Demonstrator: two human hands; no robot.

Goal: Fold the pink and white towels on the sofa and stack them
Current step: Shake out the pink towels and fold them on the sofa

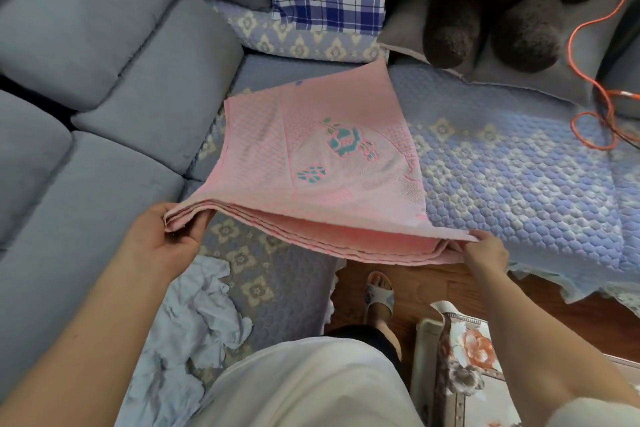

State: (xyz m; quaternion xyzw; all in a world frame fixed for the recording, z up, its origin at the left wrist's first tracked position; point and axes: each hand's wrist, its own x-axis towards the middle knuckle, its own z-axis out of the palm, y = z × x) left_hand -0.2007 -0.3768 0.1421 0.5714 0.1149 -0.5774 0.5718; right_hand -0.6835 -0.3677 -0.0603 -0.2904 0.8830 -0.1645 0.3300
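A pink towel [322, 163] with a teal flower pattern lies folded in several layers on the sofa seat [502, 163]. Its near edge is lifted off the seat. My left hand [166, 236] grips the near left corner of the layered edge. My right hand [485, 250] pinches the near right corner, over the sofa's front edge. A crumpled pale white towel [194, 322] lies on the seat at the lower left, under my left forearm.
Grey back cushions [104, 62] line the left side. A blue plaid cloth [329, 0] and a dark plush toy [491, 10] sit at the back. An orange cable [588, 80] loops at right. Wooden floor, my slippered foot [379, 295] and a floral mat [464, 357] are below.
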